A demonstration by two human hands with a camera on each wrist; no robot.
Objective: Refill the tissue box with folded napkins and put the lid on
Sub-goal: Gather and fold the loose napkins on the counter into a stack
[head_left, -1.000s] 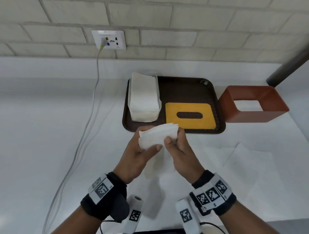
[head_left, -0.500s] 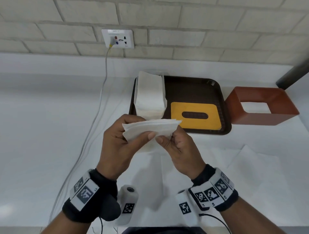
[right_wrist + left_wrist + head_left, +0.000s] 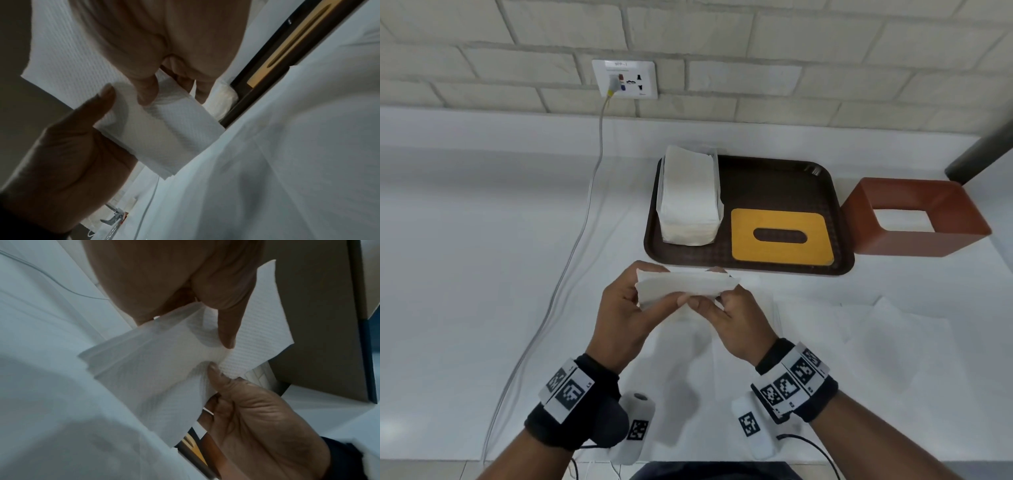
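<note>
Both hands hold one folded white napkin (image 3: 685, 284) just above the table, in front of the brown tray (image 3: 777, 181). My left hand (image 3: 626, 308) grips its left end, thumb on the near side. My right hand (image 3: 729, 311) pinches its right end between thumb and fingers. The wrist views show the same napkin (image 3: 156, 369) (image 3: 164, 128) pinched by both thumbs. On the tray sit a stack of white napkins (image 3: 690, 198) at the left and the yellow slotted lid (image 3: 780, 236) at the right. The red-brown tissue box (image 3: 914, 219) stands open right of the tray.
Unfolded white napkins (image 3: 887, 329) lie flat on the white table to the right of my hands. A grey cable (image 3: 571, 246) runs from the wall socket (image 3: 624, 79) down the table's left side. A dark post (image 3: 983, 154) stands at the far right.
The napkin has been turned from a slanted hold to lie level between both hands, which have spread a little along it. The camera view shifted, so the tray sits further right.
</note>
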